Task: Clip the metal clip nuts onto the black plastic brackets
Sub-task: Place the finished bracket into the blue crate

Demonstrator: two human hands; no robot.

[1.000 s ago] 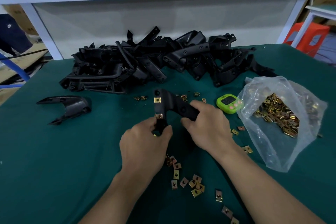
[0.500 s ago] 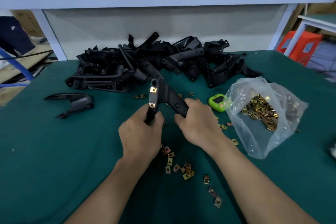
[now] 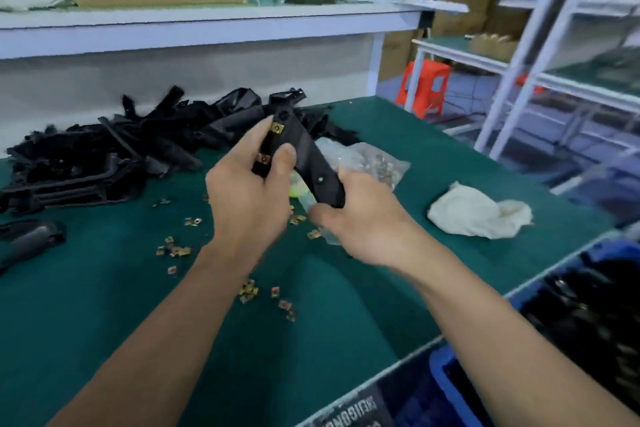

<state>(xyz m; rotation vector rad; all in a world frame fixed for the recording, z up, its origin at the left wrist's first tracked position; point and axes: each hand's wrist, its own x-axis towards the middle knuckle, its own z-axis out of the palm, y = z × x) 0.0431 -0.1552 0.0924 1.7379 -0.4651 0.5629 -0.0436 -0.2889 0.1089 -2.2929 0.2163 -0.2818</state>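
Observation:
Both hands hold one black plastic bracket [image 3: 302,152] up above the green table [image 3: 104,305]. My left hand [image 3: 249,198] grips its upper arm, thumb beside two brass clip nuts [image 3: 277,128] clipped on that arm. My right hand [image 3: 360,218] grips the bracket's lower end. Loose clip nuts [image 3: 173,250] lie scattered on the cloth below. A clear bag of clip nuts [image 3: 374,163] sits behind the bracket, partly hidden. A heap of black brackets [image 3: 145,146] lies at the back left.
A single bracket [image 3: 31,239] lies at the left edge. A crumpled white cloth [image 3: 478,211] rests at the right. A blue crate [image 3: 568,340] with black parts stands off the table's near right edge. A shelf [image 3: 207,24] with a cardboard box overhangs the back.
The bracket has been lifted off the table and carried rightward in both hands. The view has swung right, bringing the white cloth and blue crate into sight.

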